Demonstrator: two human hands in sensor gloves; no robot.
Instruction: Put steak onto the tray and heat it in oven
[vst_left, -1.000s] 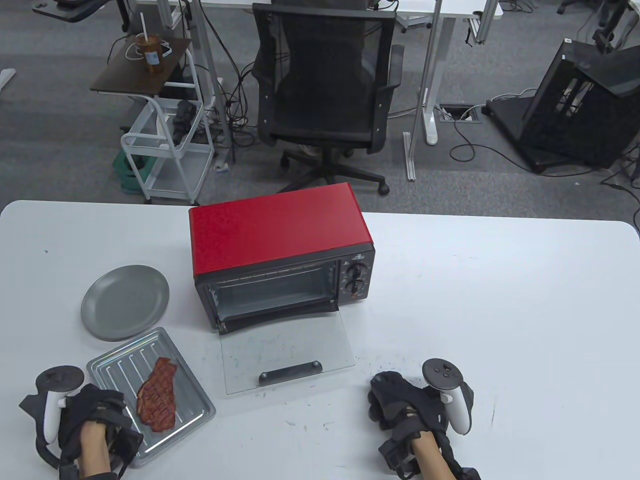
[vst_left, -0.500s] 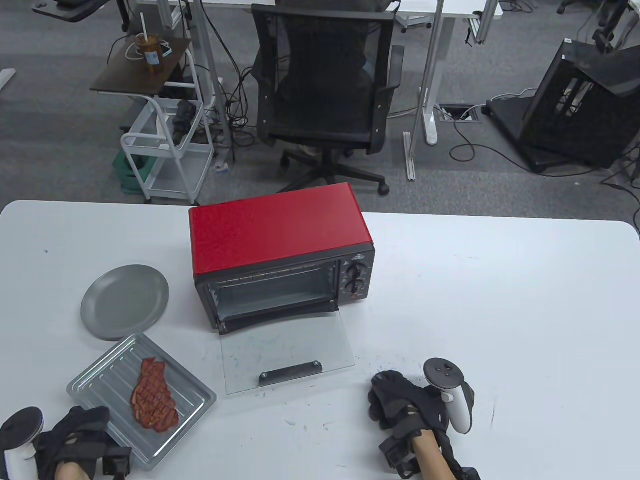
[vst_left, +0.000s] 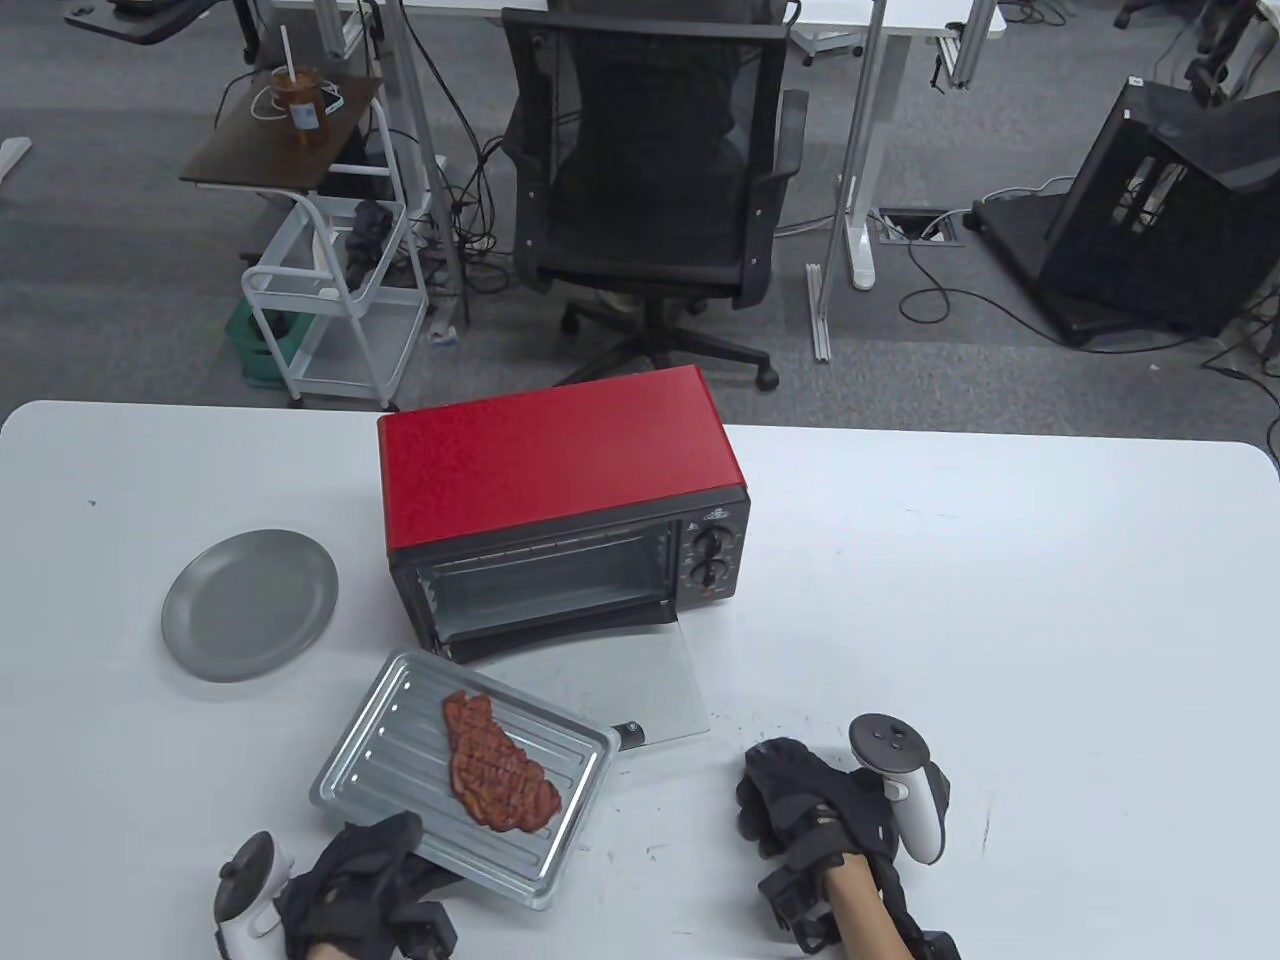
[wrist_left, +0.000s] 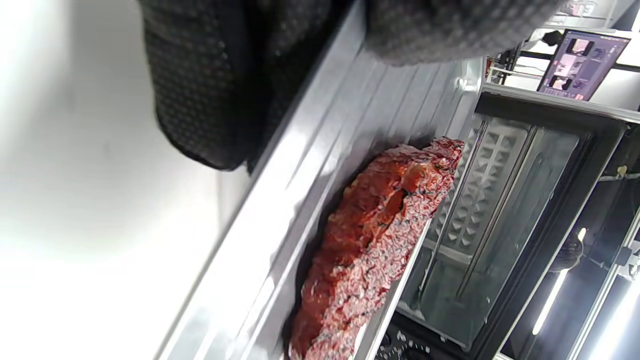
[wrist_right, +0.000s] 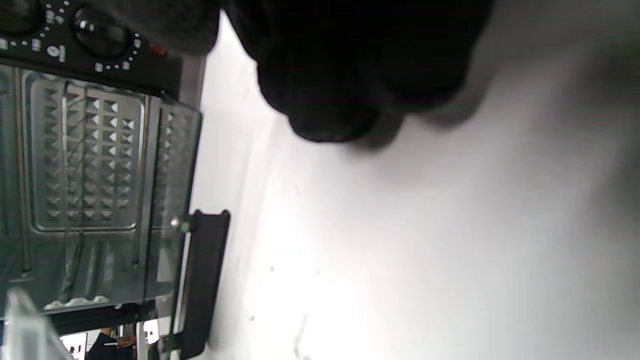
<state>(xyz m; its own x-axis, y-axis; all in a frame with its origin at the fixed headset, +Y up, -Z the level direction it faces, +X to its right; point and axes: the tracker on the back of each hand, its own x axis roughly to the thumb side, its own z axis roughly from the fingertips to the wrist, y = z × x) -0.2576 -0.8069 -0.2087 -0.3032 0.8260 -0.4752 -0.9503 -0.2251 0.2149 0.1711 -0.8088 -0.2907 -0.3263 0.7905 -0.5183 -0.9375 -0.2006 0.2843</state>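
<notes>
The steak (vst_left: 497, 763) (wrist_left: 370, 240) lies on the ribbed metal tray (vst_left: 400, 730) (wrist_left: 280, 200). My left hand (vst_left: 375, 865) grips the tray's near edge and holds it above the table, over the left part of the open glass door (vst_left: 640, 680). The red oven (vst_left: 550, 470) stands behind with its cavity (vst_left: 540, 590) (wrist_left: 500, 210) open. My right hand (vst_left: 790, 800) rests on the table right of the door with curled fingers (wrist_right: 325, 100), holding nothing.
A grey plate (vst_left: 250, 603) lies left of the oven. The door's black handle (wrist_right: 200, 280) pokes out at the tray's right corner. The oven's knobs (vst_left: 712, 558) face front right. An office chair (vst_left: 650, 190) stands beyond the table.
My left hand has carried the tray with the steak from the table's left front rightward and turned it in front of the oven door. The right hand has stayed put.
</notes>
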